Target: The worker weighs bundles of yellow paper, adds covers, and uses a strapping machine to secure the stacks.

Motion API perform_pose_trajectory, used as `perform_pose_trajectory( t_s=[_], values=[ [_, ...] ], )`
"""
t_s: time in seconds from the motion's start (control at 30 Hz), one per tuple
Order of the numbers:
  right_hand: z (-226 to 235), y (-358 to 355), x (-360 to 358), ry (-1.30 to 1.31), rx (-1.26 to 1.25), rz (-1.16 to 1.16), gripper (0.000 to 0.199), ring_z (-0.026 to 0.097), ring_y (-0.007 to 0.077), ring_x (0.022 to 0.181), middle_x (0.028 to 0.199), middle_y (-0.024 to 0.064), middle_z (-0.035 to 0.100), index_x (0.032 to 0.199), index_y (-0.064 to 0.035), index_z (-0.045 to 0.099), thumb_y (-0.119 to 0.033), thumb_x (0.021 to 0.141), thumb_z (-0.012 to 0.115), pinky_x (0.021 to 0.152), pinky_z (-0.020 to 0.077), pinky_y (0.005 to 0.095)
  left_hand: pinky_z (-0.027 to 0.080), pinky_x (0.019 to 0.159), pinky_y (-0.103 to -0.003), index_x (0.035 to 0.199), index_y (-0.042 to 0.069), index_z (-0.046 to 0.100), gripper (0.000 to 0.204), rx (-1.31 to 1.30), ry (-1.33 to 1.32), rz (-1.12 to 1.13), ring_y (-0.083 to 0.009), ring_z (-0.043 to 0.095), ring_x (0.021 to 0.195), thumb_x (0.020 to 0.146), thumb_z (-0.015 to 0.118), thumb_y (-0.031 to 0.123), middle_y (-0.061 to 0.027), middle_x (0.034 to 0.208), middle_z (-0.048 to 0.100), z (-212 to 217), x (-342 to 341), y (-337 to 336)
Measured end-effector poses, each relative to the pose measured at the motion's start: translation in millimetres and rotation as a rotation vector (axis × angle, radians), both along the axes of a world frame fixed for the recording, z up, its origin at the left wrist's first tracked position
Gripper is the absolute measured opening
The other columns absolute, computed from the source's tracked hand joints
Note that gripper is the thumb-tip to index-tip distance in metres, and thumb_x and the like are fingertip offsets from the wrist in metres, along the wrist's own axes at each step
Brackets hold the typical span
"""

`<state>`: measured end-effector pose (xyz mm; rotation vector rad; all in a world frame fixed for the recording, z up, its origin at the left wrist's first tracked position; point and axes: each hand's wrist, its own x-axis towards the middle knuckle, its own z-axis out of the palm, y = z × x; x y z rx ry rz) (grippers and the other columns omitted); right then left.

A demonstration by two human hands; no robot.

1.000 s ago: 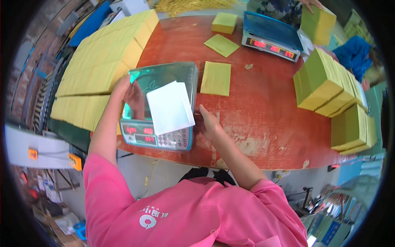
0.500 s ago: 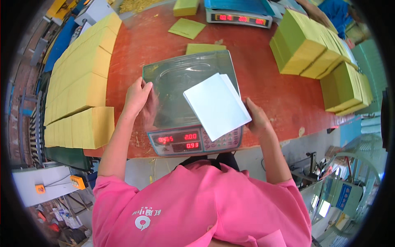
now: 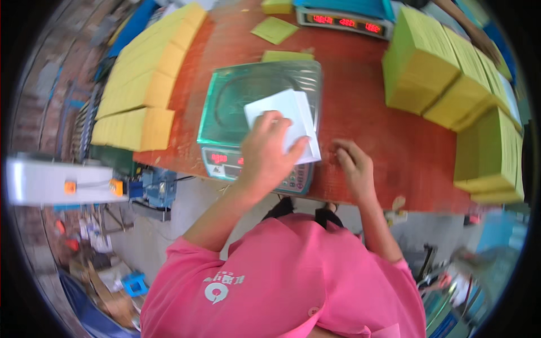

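Note:
A stack of white paper sheets [image 3: 302, 115] sits tilted on the right part of a digital scale's clear-covered platform [image 3: 225, 96]. Over the stack is my left hand [image 3: 265, 155], its thumb and fingers spread across the white top; motion blurs it, and whether it grips the sheets is not plain. The hand also covers part of the scale's red-lit display [image 3: 218, 158] and keypad. My right hand [image 3: 356, 169] is just off the scale's right side, above the red table [image 3: 360, 118], its fingers loosely bent and holding nothing.
Yellow paper stacks [image 3: 146, 84] line the table's left side, and more yellow stacks [image 3: 422, 62] stand at the right. Behind the scale lie flat yellow sheets [image 3: 274, 30] and a second scale [image 3: 344, 21]. Another person's arm [image 3: 470, 28] reaches in at the far right.
My left hand has moved from the scale's left edge onto the white stack. My right hand has drawn away from the stack's side. The view has shifted, and the display's red digits differ.

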<state>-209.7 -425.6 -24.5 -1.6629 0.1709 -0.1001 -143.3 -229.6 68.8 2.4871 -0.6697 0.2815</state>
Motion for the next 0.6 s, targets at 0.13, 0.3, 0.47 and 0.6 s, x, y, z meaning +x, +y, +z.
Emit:
perform_pose_trajectory(
  t_s=[0.13,0.3,0.47,0.6],
  values=[
    [3.8,7.8,-16.5,-0.066,0.207,0.041,0.024,0.065,0.0141,0.091,0.099,0.0102,0.068,0.116,0.006,0.063,0.0,0.094,0.052,0.081,0.0521,0.028,0.032,0.107,-0.05,0.129,-0.003,0.052,0.063,0.154,-0.096,0.112,-0.0435,0.04,0.13,0.082,0.072,0.033,-0.0252,0.137,0.045,-31.9,7.7,-38.1],
    [-10.3,-6.3,-32.2,-0.038,0.197,0.154,0.024,0.064,0.0133,0.091,0.098,0.0084,0.069,0.114,0.0046,0.065,0.0,0.093,0.054,0.082,0.0515,0.0277,0.03,0.11,-0.05,0.132,-0.003,0.05,0.063,0.063,-0.061,0.213,-0.0422,0.038,0.133,0.083,0.07,0.03,-0.0261,0.14,0.044,-45.0,3.0,-39.4],
    [-10.0,-17.6,-39.1,0.042,0.169,0.205,0.024,0.063,0.0108,0.088,0.095,0.0069,0.068,0.114,0.0034,0.065,-0.003,0.093,0.056,0.08,0.0506,0.0262,0.033,0.111,-0.045,0.129,-0.002,0.053,0.057,-0.091,-0.056,0.17,-0.0408,0.043,0.131,0.083,0.071,0.025,-0.0249,0.139,0.048,-57.1,12.5,-30.2],
    [-5.4,-14.0,-41.1,0.038,0.209,0.212,0.024,0.061,0.0093,0.085,0.093,0.0057,0.068,0.114,0.0029,0.066,-0.004,0.093,0.057,0.077,0.0499,0.0252,0.037,0.108,-0.044,0.125,-0.003,0.055,0.047,-0.332,0.018,0.144,-0.0386,0.048,0.126,0.083,0.068,0.014,-0.0232,0.134,0.053,-54.7,16.4,-14.0]
  ],
)
